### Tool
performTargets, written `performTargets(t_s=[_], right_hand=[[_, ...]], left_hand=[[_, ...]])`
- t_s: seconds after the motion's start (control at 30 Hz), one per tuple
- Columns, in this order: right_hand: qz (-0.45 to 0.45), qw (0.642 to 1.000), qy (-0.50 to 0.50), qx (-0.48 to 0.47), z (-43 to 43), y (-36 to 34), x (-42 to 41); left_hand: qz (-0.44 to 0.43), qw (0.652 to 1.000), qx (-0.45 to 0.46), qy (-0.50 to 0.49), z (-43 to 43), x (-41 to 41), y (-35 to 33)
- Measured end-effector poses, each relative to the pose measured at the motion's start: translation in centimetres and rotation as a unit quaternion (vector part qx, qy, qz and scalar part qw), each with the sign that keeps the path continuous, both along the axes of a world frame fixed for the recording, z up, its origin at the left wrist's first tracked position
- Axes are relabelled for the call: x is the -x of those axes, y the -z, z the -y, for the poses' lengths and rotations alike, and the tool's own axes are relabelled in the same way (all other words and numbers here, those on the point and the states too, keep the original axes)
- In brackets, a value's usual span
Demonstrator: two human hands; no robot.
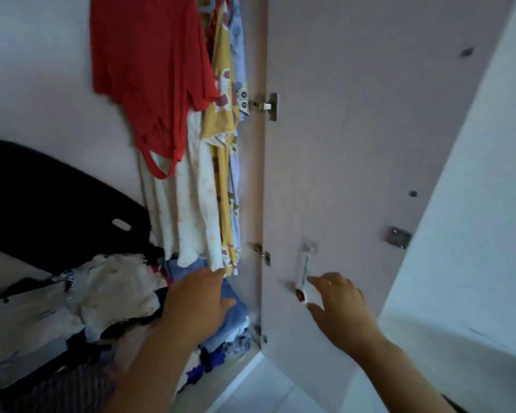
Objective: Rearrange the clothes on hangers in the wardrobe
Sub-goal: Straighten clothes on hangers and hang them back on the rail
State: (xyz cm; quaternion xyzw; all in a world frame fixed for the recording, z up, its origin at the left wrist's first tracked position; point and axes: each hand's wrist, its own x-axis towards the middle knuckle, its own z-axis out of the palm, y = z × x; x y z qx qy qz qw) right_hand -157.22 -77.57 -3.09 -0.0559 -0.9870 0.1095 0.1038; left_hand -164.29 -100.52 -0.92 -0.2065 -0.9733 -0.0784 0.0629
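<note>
Four garments on the rail: a red short-sleeved top (149, 70), a long white dress with faint marks (191, 204), a yellow printed garment (224, 93) and a pale blue printed garment (239, 49) hang close together at the right end of the wardrobe. The hangers are almost all cut off by the top edge.
Not hung: a loose heap of white, dark and blue clothes (72, 296) lies on the wardrobe floor, under the hanging ones.
Left hand (197, 305): fingers are straight and relaxed and grasp nothing. The fingertips are just beside the hem of the white dress, above the heap.
Right hand (337, 305): fingers are spread and released. They reach toward a small white and green object (303, 275) that hangs on the inside of the pale pink open door (355, 144).
Progress: it seems early or in the middle, because no garment is in a hand.
Left to do: probably to spread or reorder the hanging pieces.
</note>
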Motion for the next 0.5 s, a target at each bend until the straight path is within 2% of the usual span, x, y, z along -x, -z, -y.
performTargets(t_s=[0.27,0.5], right_hand=[[0.037,0.979,0.194,0.041,-2.8,1.4,-21.7],[0.036,0.928,0.368,0.042,-5.2,1.1,-39.8]], left_hand=[[0.018,0.982,0.043,0.183,-8.0,-12.9,2.5],[-0.007,0.924,0.043,0.380,-17.1,-27.2,1.8]])
